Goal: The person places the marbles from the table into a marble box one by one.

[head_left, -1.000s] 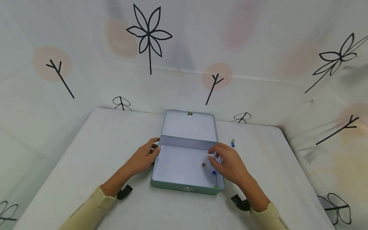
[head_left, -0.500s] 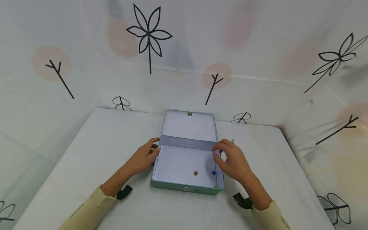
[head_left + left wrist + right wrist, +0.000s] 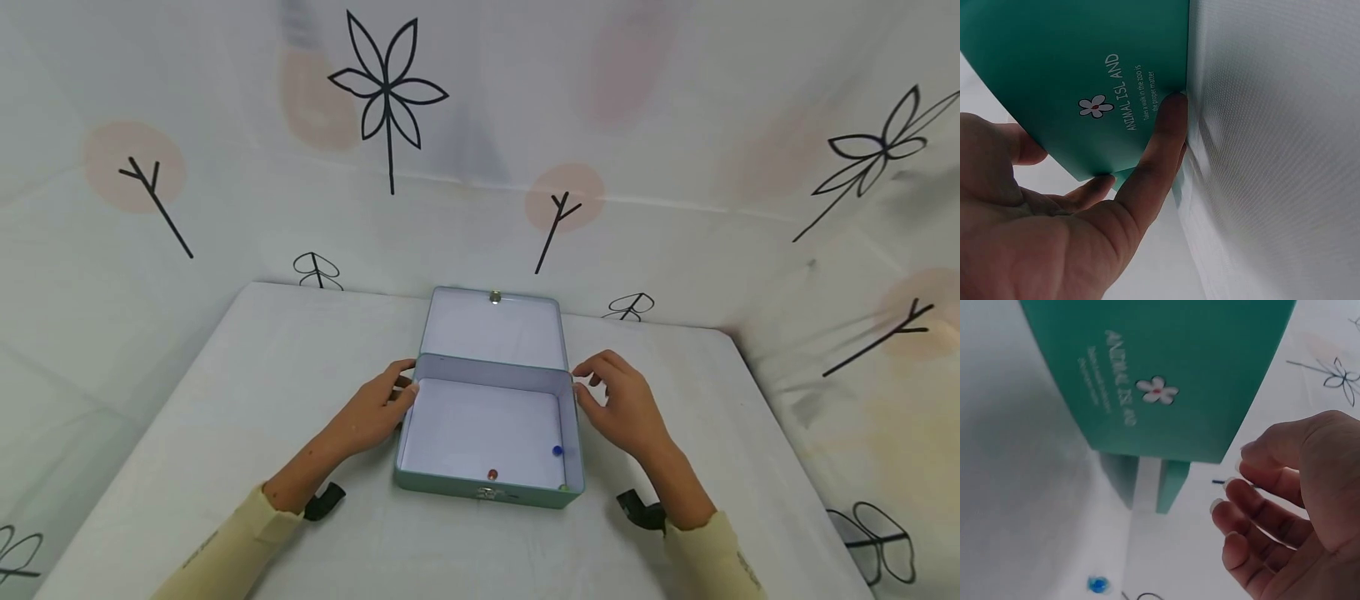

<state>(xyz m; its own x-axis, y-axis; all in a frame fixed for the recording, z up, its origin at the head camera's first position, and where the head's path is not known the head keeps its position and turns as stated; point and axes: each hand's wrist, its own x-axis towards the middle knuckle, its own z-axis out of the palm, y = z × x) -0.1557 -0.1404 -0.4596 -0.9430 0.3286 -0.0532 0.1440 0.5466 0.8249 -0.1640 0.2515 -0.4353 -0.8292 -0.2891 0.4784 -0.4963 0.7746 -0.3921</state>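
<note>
One greenish marble [image 3: 564, 487] in box [image 3: 480, 425], partly hidden.

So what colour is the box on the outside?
Green: the box shows it best in the left wrist view.

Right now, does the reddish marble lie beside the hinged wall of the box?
No, the reddish marble lies inside the box, near its front clasp.

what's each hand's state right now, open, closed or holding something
Left hand: open, resting against the green, rectangular, metal-looking box.
Right hand: open, loosely curled, holding nothing.
</note>
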